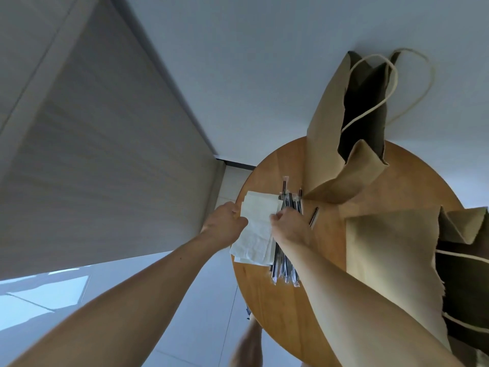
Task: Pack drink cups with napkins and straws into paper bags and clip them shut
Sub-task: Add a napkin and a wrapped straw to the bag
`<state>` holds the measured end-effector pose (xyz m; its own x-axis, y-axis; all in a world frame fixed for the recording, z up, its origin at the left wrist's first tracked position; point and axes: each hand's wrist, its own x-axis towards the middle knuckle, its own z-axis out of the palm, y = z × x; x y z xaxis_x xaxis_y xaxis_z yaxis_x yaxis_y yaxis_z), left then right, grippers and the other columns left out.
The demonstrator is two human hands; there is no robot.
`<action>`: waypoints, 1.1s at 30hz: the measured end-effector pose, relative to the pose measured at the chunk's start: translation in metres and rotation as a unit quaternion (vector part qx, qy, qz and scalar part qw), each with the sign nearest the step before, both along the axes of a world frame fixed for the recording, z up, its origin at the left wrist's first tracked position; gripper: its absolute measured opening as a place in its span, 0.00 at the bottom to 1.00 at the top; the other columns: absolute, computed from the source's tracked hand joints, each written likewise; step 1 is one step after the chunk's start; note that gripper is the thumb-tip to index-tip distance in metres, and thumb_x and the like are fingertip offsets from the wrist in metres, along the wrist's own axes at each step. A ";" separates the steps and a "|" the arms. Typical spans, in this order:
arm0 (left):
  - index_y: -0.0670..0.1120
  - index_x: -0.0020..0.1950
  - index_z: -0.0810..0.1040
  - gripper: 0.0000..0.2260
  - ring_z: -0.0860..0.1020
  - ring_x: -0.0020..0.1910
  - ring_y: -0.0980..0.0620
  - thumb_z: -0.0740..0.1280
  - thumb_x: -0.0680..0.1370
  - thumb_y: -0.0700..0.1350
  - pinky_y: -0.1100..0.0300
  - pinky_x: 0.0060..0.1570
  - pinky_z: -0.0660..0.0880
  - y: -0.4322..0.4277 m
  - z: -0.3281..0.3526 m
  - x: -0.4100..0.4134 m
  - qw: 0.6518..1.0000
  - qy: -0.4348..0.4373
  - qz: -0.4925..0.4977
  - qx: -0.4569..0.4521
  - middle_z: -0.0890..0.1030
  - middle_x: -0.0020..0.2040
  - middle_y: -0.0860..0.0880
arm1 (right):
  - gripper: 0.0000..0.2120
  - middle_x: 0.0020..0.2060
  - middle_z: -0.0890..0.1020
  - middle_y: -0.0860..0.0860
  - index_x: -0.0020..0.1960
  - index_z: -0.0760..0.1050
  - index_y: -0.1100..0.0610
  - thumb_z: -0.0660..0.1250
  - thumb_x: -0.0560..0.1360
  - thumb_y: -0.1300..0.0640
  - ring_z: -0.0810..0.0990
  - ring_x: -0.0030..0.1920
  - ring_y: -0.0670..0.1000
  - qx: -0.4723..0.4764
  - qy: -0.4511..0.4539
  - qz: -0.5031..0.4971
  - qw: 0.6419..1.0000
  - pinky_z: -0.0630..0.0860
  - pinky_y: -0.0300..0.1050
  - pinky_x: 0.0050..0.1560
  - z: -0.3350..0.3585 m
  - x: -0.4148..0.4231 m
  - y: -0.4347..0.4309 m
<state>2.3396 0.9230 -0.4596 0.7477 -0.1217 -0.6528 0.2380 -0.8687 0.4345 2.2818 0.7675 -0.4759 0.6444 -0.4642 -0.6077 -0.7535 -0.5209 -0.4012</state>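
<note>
A stack of white napkins lies at the left edge of a round wooden table. My left hand pinches the stack's left edge. My right hand pinches the top napkin at its right edge, over a pile of wrapped black straws. One loose straw lies just right of my right hand. Two open brown paper bags with cord handles stand on the table: one at the far side, one at the near right. No cups are in view.
The table's left rim sits just under the napkins, with pale floor tiles below it. A grey panelled wall fills the left. My leg shows beneath the table edge.
</note>
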 end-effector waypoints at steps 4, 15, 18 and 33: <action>0.53 0.59 0.74 0.11 0.73 0.39 0.60 0.64 0.77 0.50 0.65 0.32 0.65 0.001 -0.004 -0.002 1.000 0.004 0.016 -0.013 0.74 0.44 0.59 | 0.08 0.38 0.82 0.44 0.47 0.77 0.48 0.61 0.80 0.47 0.81 0.40 0.48 0.005 -0.048 -0.007 0.999 0.74 0.42 0.36 0.003 -0.004 0.001; 0.51 0.63 0.74 0.15 0.74 0.43 0.58 0.65 0.78 0.53 0.66 0.33 0.66 0.007 -0.007 -0.008 0.998 -0.008 0.057 -0.030 0.77 0.55 0.55 | 0.01 0.38 0.80 0.44 0.47 0.75 0.53 0.67 0.76 0.57 0.80 0.41 0.47 0.053 -0.161 -0.037 0.985 0.79 0.44 0.42 0.004 -0.019 0.012; 0.50 0.66 0.73 0.18 0.74 0.49 0.55 0.65 0.78 0.54 0.67 0.34 0.65 0.008 -0.009 -0.009 0.998 -0.014 0.055 -0.027 0.78 0.62 0.53 | 0.02 0.38 0.79 0.46 0.45 0.75 0.54 0.68 0.74 0.59 0.78 0.41 0.47 0.057 -0.182 -0.052 0.980 0.77 0.44 0.41 0.000 -0.017 0.011; 0.50 0.68 0.72 0.19 0.72 0.52 0.56 0.66 0.78 0.53 0.68 0.35 0.64 0.011 -0.010 -0.004 0.998 -0.004 0.050 -0.039 0.77 0.65 0.52 | 0.13 0.41 0.82 0.52 0.51 0.77 0.58 0.67 0.77 0.48 0.80 0.45 0.54 0.034 -0.123 -0.129 0.983 0.73 0.44 0.43 -0.025 0.012 0.002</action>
<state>2.3358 0.9339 -0.4696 0.7633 -0.0964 -0.6388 0.3188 -0.8038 0.5023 2.2942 0.7694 -0.5007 0.6427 -0.5944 -0.4833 -0.7321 -0.2909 -0.6160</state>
